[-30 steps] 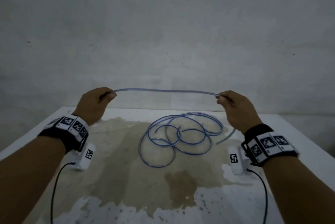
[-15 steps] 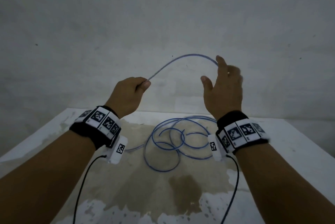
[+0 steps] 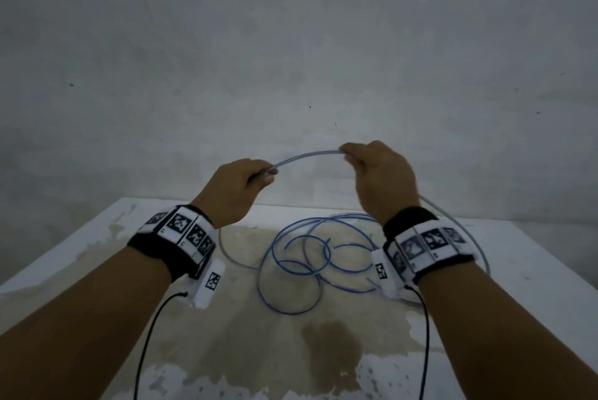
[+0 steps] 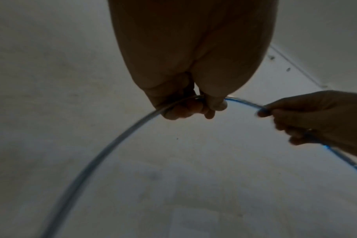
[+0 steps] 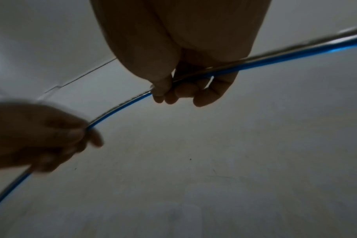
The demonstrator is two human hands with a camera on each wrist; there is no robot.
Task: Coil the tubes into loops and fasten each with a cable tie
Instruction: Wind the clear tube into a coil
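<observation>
A thin blue tube (image 3: 307, 155) arches in the air between my two hands, above the table. My left hand (image 3: 259, 173) pinches it at the left; in the left wrist view the left hand (image 4: 194, 106) has thumb and fingers closed round the tube (image 4: 116, 145). My right hand (image 3: 352, 155) grips it at the right; in the right wrist view the right hand (image 5: 173, 91) curls round the tube (image 5: 120, 109). From both hands the tube drops to loose blue loops (image 3: 301, 270) lying on the table. No cable tie is visible.
The white table (image 3: 97, 238) has a worn, brown-stained middle and stands against a plain grey wall (image 3: 291, 43). One strand of the tube (image 3: 479, 244) sweeps out wide behind my right wrist. Black cables (image 3: 145, 335) hang from both wrist bands.
The hands came closer together, the span of tube between them shortened into an arch. The right hand rose with straight fingers, then dropped and closed round the tube again nearer the left hand.
</observation>
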